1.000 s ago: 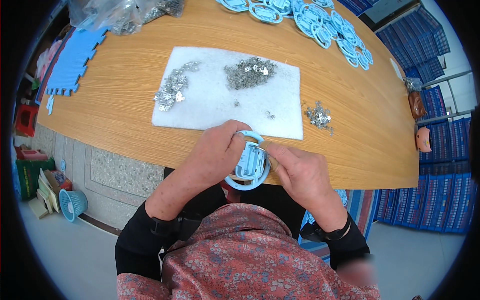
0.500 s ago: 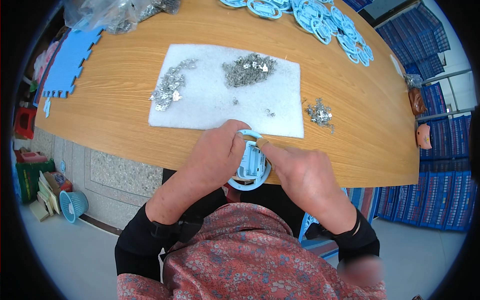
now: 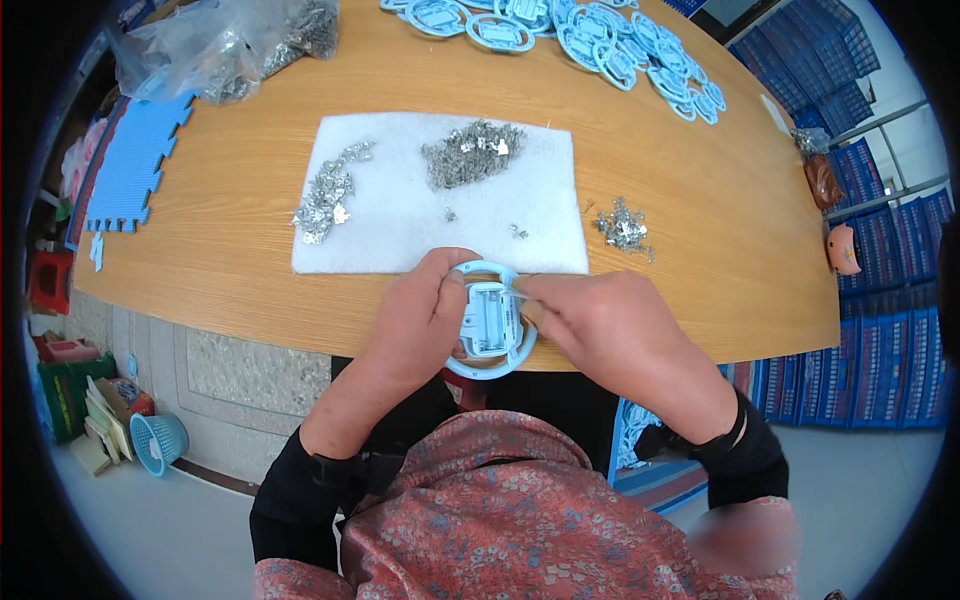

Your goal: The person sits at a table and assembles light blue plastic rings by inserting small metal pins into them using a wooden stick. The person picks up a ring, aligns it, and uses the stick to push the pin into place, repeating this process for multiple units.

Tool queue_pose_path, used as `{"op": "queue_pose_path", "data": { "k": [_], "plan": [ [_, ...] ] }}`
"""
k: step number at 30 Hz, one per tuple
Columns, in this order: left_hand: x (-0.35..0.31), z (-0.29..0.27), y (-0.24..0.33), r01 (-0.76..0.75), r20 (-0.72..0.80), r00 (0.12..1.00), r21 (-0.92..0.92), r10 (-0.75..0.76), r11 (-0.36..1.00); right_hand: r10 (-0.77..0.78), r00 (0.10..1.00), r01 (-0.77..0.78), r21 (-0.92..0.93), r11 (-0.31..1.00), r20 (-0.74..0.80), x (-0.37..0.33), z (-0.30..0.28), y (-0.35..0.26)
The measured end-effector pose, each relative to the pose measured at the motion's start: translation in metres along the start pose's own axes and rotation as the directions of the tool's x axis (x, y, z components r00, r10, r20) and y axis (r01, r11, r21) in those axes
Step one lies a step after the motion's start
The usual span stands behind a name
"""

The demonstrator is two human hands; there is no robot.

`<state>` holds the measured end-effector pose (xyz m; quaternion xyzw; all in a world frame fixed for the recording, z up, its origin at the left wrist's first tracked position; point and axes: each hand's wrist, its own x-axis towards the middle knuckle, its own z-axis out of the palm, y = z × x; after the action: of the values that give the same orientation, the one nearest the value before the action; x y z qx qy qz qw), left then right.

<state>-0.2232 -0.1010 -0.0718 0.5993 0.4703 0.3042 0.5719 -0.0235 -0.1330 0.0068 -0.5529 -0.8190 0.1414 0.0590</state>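
Ring-shaped light-blue plastic housing, with a rectangular compartment across its middle, is held at the near edge of the wooden table, just near of the white padded sheet. The left hand is closed on the ring's left side, thumb and fingers curled against the rim. The right hand reaches in from the right, its thumb and forefinger drawn close together beside the compartment; a thin pale sliver shows at their tips, too small to name, and whether they grip it I cannot tell.

On the sheet lie a left heap of shiny metal pieces and a greyer far heap of metal pieces, with two small clusters nearer the hands. Right of the sheet, on bare wood, sits another small metal pile. Many similar blue rings overlap at the far side. Far left are a clear plastic bag and a blue foam mat; a light-blue basket stands on the floor at left. Blue bins are stacked at right.
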Motion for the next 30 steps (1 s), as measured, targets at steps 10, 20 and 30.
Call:
{"op": "queue_pose_path", "data": {
  "k": [10, 20, 30],
  "plan": [
    [-0.016, 0.013, 0.001, 0.048, 0.225, 0.974, -0.34, 0.032, 0.939, 0.27, 0.89, -0.384, 0.923, 0.011, 0.368, -0.038, 0.041, 0.03],
    [-0.012, 0.018, 0.006, -0.16, 0.327, 0.926, -0.113, 0.189, 0.981, 0.254, 0.956, -0.162, 0.986, 0.032, 0.149, -0.051, 0.036, 0.036],
    [-0.018, 0.028, 0.015, 0.161, 0.422, 0.906, -0.403, 0.026, 0.901, 0.317, 0.944, -0.197, 0.93, 0.311, 0.094, -0.039, 0.028, 0.014]
  ]
}}
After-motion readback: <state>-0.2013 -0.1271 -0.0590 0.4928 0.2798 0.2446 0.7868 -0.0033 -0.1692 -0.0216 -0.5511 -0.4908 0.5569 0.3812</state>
